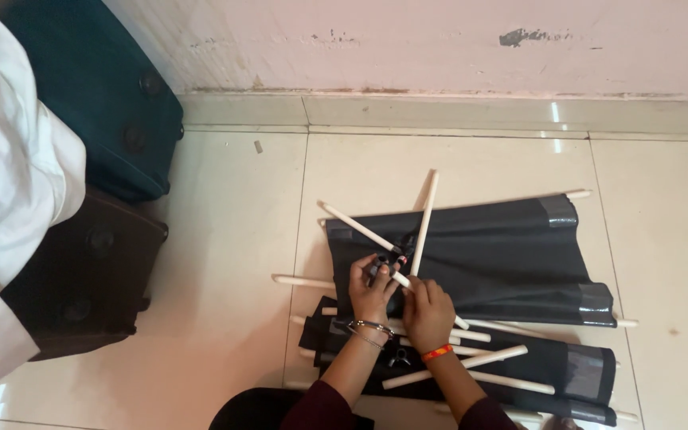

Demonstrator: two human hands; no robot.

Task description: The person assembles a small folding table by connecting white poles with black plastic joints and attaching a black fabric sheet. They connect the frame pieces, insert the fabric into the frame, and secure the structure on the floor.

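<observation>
On the tiled floor lie dark fabric panels (503, 255) with white rods threaded through their edges. My left hand (371, 291) grips a small black connector (382, 267) where two white rods meet. One white rod (424, 219) points up and away; another rod (356, 227) runs diagonally left. My right hand (428, 312) rests just right of it, fingers closed around the diagonal rod's lower part. A bracelet is on my left wrist and an orange band on my right. A second fabric panel (551, 366) with loose rods lies under my forearms.
A teal suitcase (101, 87) and a dark brown suitcase (81, 279) stand at the left, partly under white cloth (5, 183). A pale wall with a skirting edge (455, 48) runs along the back. Another black connector (398, 360) lies between my forearms.
</observation>
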